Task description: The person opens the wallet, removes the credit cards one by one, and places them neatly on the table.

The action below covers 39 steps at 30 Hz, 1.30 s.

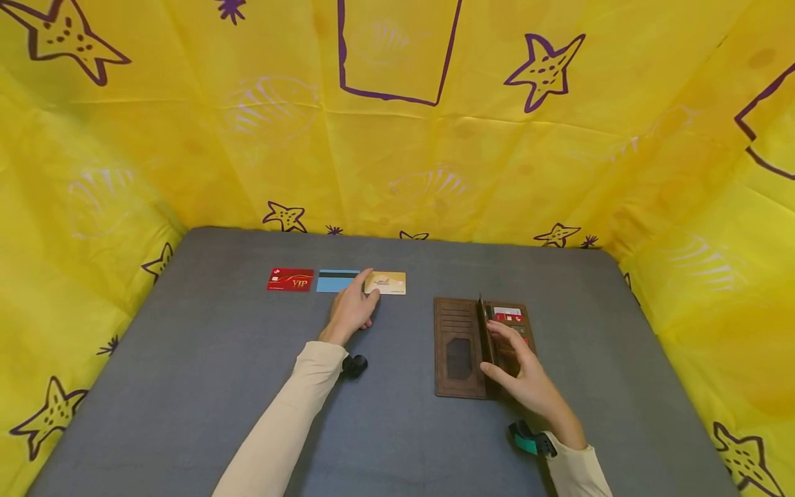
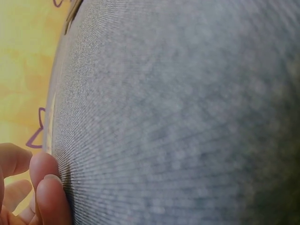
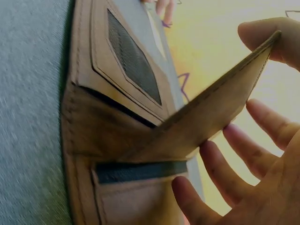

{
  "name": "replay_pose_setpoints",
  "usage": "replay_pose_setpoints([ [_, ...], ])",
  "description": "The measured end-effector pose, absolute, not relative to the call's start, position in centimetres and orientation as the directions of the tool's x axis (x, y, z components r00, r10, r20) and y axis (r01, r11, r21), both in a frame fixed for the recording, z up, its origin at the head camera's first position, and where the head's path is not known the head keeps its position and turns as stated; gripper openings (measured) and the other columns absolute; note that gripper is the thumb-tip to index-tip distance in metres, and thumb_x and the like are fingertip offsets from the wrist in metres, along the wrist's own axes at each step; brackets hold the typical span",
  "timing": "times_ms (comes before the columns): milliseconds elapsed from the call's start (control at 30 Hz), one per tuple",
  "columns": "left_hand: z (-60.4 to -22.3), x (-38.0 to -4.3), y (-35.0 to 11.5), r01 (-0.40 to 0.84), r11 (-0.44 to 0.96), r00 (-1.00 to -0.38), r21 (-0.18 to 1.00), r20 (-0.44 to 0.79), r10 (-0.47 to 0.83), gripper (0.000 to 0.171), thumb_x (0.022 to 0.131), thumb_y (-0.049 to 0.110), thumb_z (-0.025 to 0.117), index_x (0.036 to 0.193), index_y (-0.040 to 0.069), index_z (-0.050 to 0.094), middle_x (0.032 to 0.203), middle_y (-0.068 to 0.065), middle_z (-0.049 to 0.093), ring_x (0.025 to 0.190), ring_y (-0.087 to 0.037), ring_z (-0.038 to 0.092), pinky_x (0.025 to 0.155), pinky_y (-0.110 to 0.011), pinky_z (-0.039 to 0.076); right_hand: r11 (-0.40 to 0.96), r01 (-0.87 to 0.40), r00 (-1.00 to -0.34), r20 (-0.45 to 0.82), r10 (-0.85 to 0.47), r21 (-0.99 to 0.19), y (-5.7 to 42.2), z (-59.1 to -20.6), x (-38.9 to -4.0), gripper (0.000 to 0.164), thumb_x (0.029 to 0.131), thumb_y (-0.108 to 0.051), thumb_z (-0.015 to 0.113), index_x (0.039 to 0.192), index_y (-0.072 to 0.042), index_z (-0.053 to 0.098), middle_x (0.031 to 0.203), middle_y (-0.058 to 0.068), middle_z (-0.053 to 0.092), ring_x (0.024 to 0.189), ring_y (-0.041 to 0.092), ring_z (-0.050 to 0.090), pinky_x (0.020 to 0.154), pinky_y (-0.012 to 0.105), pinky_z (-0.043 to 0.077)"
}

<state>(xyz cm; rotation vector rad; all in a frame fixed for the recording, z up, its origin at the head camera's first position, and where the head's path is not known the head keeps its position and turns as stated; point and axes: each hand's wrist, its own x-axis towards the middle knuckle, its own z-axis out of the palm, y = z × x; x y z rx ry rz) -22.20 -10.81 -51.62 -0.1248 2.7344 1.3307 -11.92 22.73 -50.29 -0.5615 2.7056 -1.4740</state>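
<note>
My left hand (image 1: 352,308) reaches to a gold card (image 1: 393,283) lying flat on the table, index fingertip at its far edge and thumb at its near edge. Beside it lie a blue card (image 1: 335,281) with a dark stripe and a red VIP card (image 1: 290,280). In the left wrist view, curled fingertips (image 2: 50,197) show low over the cloth. With thumb and fingertips, my right hand (image 1: 524,376) holds up the middle flap (image 3: 211,105) of an open brown wallet (image 1: 453,310). Cards (image 1: 509,315) show in the wallet's right side.
A grey cloth covers the table (image 1: 217,386). Yellow curtains (image 1: 397,145) printed with starfish and fish enclose the back and both sides. A black wrist device (image 1: 355,366) is on the left wrist, and a black and green one (image 1: 526,442) on the right.
</note>
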Motion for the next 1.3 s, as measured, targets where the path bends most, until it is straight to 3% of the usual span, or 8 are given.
replay_pose_setpoints([
  [167,-51.6,-22.2,-10.8,-0.13,0.609,-0.99,0.782,-0.134,-0.038,0.054,0.1,0.03,0.053,0.152,0.025,0.038,0.057,-0.004,0.058,0.039,-0.018,0.056,0.043,-0.033,0.047,0.498,-0.333,-0.927,0.181,-0.328,-0.8,22.1,-50.9,-11.9,0.067,0.087,-0.011,0.075,0.146,-0.013,0.043,0.156,0.008,0.039,0.136,0.004,0.038,0.102,0.036,0.04],
  [333,-51.5,-22.1,-10.8,-0.13,0.614,-0.99,0.778,-0.132,-0.042,0.054,0.1,0.03,0.053,0.152,0.025,0.039,0.056,-0.003,0.058,0.038,-0.018,0.056,0.043,-0.033,0.046,0.485,-0.369,-0.908,0.196,-0.369,-0.793,21.5,-51.5,-12.0,0.066,0.086,-0.012,0.077,0.144,-0.011,0.046,0.158,0.011,0.036,0.144,0.03,0.031,0.107,0.057,0.029],
  [433,-51.5,-22.1,-10.8,-0.13,0.619,-0.99,0.775,-0.132,-0.043,0.054,0.1,0.03,0.053,0.151,0.025,0.039,0.055,-0.003,0.058,0.038,-0.017,0.055,0.043,-0.033,0.046,0.495,-0.375,-0.902,0.187,-0.388,-0.784,21.1,-51.6,-12.0,0.065,0.085,-0.016,0.078,0.142,-0.011,0.048,0.157,0.011,0.036,0.143,0.038,0.03,0.105,0.068,0.021],
  [633,-51.5,-22.1,-10.7,-0.134,0.618,-0.99,0.775,-0.134,-0.047,0.054,0.1,0.03,0.053,0.151,0.025,0.039,0.056,-0.003,0.059,0.038,-0.017,0.056,0.043,-0.033,0.046,0.538,-0.39,-0.903,0.195,-0.383,-0.747,20.8,-52.0,-11.9,0.068,0.08,-0.019,0.082,0.14,-0.013,0.051,0.151,0.009,0.045,0.138,0.033,0.037,0.102,0.067,0.021],
  [933,-51.7,-22.2,-10.7,-0.126,0.622,-0.991,0.773,-0.127,-0.043,0.053,0.1,0.031,0.053,0.151,0.025,0.04,0.055,-0.003,0.058,0.037,-0.017,0.055,0.042,-0.032,0.044,0.613,-0.403,-0.912,0.241,-0.332,-0.68,21.5,-52.7,-12.3,0.068,0.076,-0.017,0.084,0.136,-0.008,0.054,0.147,0.015,0.047,0.135,0.037,0.038,0.102,0.066,0.019],
  [1100,-51.7,-22.0,-10.7,-0.118,0.618,-0.992,0.777,-0.126,-0.031,0.052,0.1,0.032,0.054,0.149,0.024,0.043,0.056,-0.003,0.058,0.038,-0.017,0.055,0.041,-0.032,0.044,0.673,-0.376,-0.927,0.245,-0.286,-0.637,22.4,-53.0,-12.7,0.068,0.076,-0.022,0.083,0.135,-0.007,0.055,0.147,0.019,0.045,0.136,0.049,0.032,0.101,0.072,0.018],
  [1300,-51.2,-21.8,-10.3,-0.122,0.597,-0.99,0.793,-0.14,-0.017,0.045,0.1,0.033,0.055,0.143,0.021,0.052,0.061,-0.003,0.059,0.04,-0.016,0.054,0.042,-0.031,0.045,0.728,-0.261,-0.964,0.127,-0.235,-0.634,24.0,-53.0,-13.0,0.08,0.077,-0.034,0.082,0.142,-0.004,0.046,0.156,0.027,0.028,0.142,0.055,0.016,0.105,0.076,0.009],
])
